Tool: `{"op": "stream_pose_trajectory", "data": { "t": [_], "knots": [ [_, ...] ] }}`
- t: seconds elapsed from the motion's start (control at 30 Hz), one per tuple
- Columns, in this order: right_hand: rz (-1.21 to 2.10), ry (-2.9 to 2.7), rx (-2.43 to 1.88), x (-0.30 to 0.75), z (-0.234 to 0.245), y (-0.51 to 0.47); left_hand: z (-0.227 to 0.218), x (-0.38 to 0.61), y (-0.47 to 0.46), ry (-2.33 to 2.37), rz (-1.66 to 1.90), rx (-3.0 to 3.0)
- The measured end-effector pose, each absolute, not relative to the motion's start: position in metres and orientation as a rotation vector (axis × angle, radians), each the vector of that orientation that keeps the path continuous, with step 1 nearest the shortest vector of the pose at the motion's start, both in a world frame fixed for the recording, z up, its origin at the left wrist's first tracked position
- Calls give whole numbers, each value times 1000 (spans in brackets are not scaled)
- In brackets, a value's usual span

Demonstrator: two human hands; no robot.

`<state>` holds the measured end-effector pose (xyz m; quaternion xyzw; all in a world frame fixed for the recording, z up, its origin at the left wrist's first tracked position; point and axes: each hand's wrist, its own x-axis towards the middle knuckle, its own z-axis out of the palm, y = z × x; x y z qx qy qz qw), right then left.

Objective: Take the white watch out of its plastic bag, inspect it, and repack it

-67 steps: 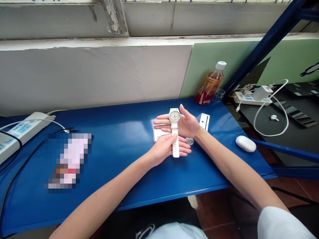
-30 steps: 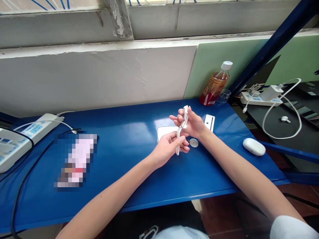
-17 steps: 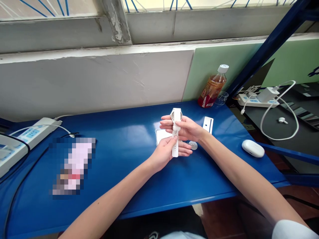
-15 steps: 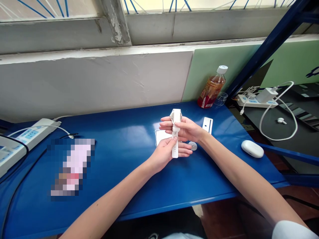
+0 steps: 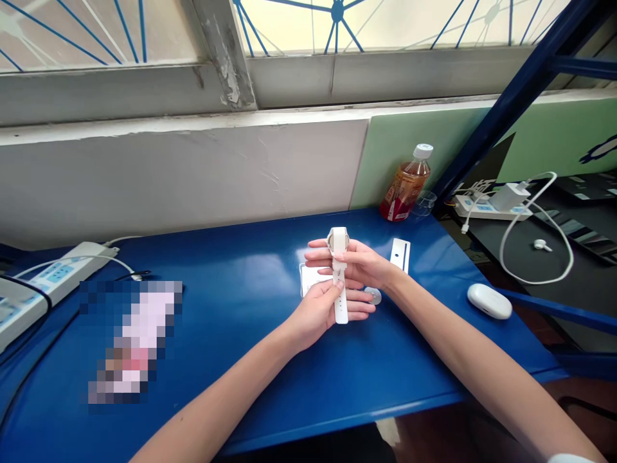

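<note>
- White wristwatch [image 5: 339, 270] held above the blue surface [image 5: 231, 360], a little right of centre; it runs lengthwise away from the person, round case at the far end, one strap hanging toward the near edge.
- Watch shows its back or its side to the camera; the dial cannot be made out from here.
- Right hand [image 5: 359, 263] at the case end: thumb over the strap just below the case, fingers [image 5: 315, 256] curled round from behind, clenched on the watch.
- Left hand [image 5: 321, 307] below it, palm up, thumb pressed on the lower strap, fingers [image 5: 359, 310] under the strap, grasping it. The two hands are touching or very nearly so.
- Flat white packet [image 5: 311, 278] lies on the surface directly beneath the hands, partly hidden by them.
- Small round grey disc [image 5: 373, 296] on the surface just beside the right wrist.
- Narrow white strip with a dark line [image 5: 400, 254] lies right of the hands, apart from them.
- White earbud case [image 5: 488, 301] near the right edge of the surface.
- Bottle of brown drink [image 5: 405, 185], white cap, red label, stands upright at the far right corner against the wall.
- White power strip [image 5: 58, 278] with cable at the far left; a blurred-out patch [image 5: 129, 341] sits near it.
</note>
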<state>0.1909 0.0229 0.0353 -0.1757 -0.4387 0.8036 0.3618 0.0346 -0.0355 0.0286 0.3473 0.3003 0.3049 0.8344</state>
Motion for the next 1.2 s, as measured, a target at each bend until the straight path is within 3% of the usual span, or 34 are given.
{"op": "stream_pose_trajectory", "data": {
  "t": [1.2],
  "knots": [
    [2271,-965,-343,193,44,23,34,30,-32,690,572,621]
  ]
}}
